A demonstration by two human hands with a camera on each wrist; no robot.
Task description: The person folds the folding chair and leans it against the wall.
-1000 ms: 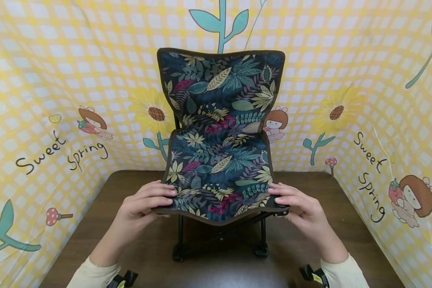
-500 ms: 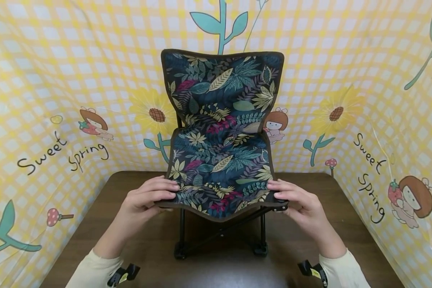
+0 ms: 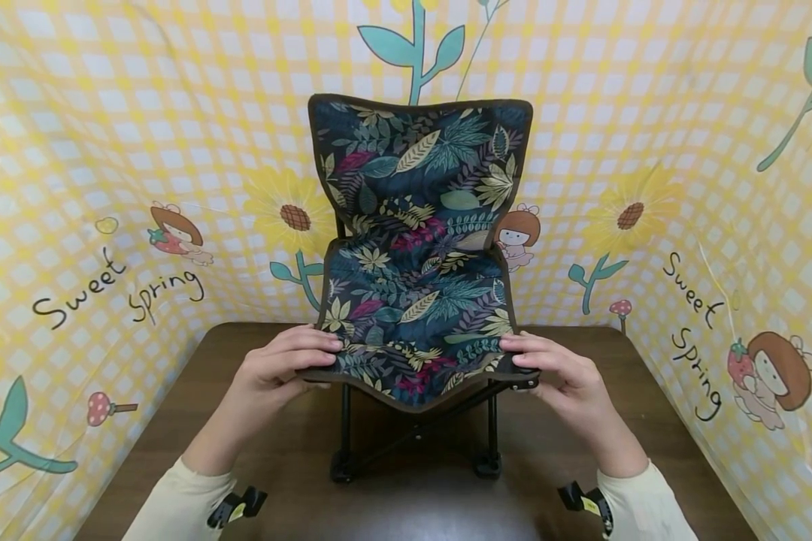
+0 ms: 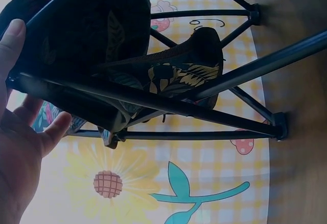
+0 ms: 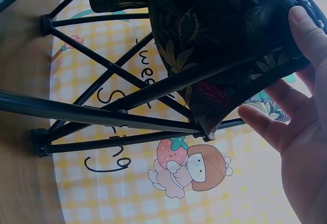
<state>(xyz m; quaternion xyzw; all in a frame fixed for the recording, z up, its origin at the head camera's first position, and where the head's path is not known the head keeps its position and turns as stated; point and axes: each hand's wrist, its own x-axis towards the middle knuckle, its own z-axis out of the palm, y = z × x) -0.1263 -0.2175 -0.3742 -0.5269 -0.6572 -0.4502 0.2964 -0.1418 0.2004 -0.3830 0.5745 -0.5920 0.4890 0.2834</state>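
Observation:
A small folding chair (image 3: 416, 300) with dark leaf-print fabric and a black tube frame stands unfolded on the table. My left hand (image 3: 277, 368) grips the front left corner of its seat, fingers on top of the fabric and thumb below. At the front right corner, my right hand (image 3: 558, 372) holds the seat in the same way. From underneath, the left wrist view shows the left thumb (image 4: 14, 35) against the frame and the crossed tubes (image 4: 189, 104). The right thumb (image 5: 306, 27) presses by the corner joint in the right wrist view.
Under the chair lies a brown wooden table (image 3: 406, 511) with rounded far corners. A yellow checked cloth (image 3: 230, 135) with flowers and cartoon figures hangs around its back and sides. A black strapped device (image 3: 237, 507) sits at the left wrist, another (image 3: 585, 505) at the right.
Both hands have moved slightly inward and away from me, still on the seat corners. The chair's front edge and feet have shifted a little farther back, and the chair looks slightly narrower.

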